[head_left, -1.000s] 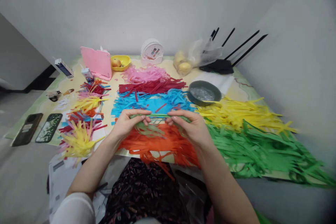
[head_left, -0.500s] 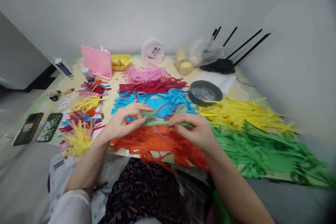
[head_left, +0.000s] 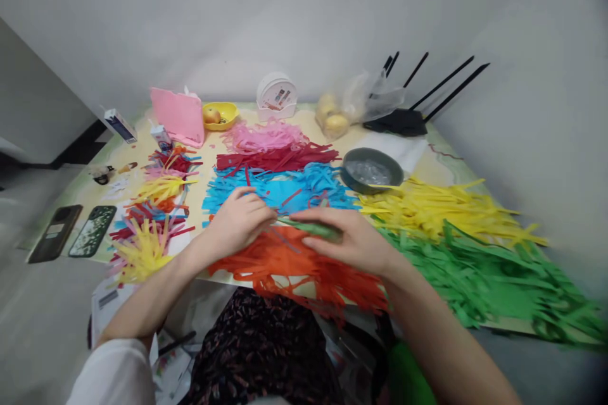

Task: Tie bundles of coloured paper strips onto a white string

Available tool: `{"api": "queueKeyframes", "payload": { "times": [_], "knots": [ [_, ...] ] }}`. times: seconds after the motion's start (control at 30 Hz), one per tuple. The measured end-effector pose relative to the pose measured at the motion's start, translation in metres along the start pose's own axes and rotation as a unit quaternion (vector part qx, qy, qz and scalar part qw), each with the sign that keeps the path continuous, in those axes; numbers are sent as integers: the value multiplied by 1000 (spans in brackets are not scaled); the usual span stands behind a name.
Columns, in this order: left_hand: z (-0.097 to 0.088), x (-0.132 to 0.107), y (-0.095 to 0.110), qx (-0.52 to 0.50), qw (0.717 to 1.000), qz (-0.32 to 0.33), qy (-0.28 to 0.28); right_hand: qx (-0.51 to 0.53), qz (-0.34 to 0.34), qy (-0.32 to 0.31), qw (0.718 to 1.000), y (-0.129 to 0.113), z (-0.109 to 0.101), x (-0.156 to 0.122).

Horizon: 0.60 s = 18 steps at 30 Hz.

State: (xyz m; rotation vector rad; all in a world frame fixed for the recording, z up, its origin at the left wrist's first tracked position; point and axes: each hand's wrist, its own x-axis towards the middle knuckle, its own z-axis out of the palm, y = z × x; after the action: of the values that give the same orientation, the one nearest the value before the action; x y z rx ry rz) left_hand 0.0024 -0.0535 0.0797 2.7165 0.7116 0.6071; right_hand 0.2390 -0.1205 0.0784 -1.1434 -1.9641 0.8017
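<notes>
Above the orange fringed paper (head_left: 280, 256), my left hand (head_left: 240, 221) is closed in a pinch at the thin end of a green paper strip (head_left: 316, 229). The wider part of that strip lies between the thumb and curved fingers of my right hand (head_left: 354, 240). The two hands are close together but apart. Just beyond them is the blue fringed paper (head_left: 280, 188), with a few small red and grey scraps on it. Green fringed paper (head_left: 489, 272) is spread to the right of my right forearm. The left fingertips are partly hidden.
Red (head_left: 280, 157), pink (head_left: 263, 136) and yellow fringes (head_left: 441, 209) lie around. A dark bowl (head_left: 349, 171) holds clear plastic. Mixed-colour tassels (head_left: 152, 247) and two phones (head_left: 92, 231) are at left. Behind stand a pink case (head_left: 175, 115), yellow dish (head_left: 230, 115), bagged fruit (head_left: 335, 121) and router (head_left: 399, 123).
The green strip, spread loosely between both hands before, is now narrower and gathered. My left hand has turned knuckles-up, and the fingers of my right hand have straightened over the strip.
</notes>
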Motion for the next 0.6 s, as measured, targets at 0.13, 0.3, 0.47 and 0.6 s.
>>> {"api": "queueKeyframes", "payload": {
  "times": [0.13, 0.3, 0.47, 0.6],
  "knots": [
    [7, -4, -5, 48, 993, 88, 61, 116, 88, -54, 988, 1, -5, 17],
    [12, -13, -10, 116, 971, 167, 129, 292, 144, -121, 938, 7, 13, 27],
    [31, -7, -10, 59, 956, 97, 272, 356, 120, 1, 927, 1, 33, 23],
    [46, 9, 6, -127, 934, -54, 330, 395, 73, 75, 913, -3, 37, 27]
  ]
}}
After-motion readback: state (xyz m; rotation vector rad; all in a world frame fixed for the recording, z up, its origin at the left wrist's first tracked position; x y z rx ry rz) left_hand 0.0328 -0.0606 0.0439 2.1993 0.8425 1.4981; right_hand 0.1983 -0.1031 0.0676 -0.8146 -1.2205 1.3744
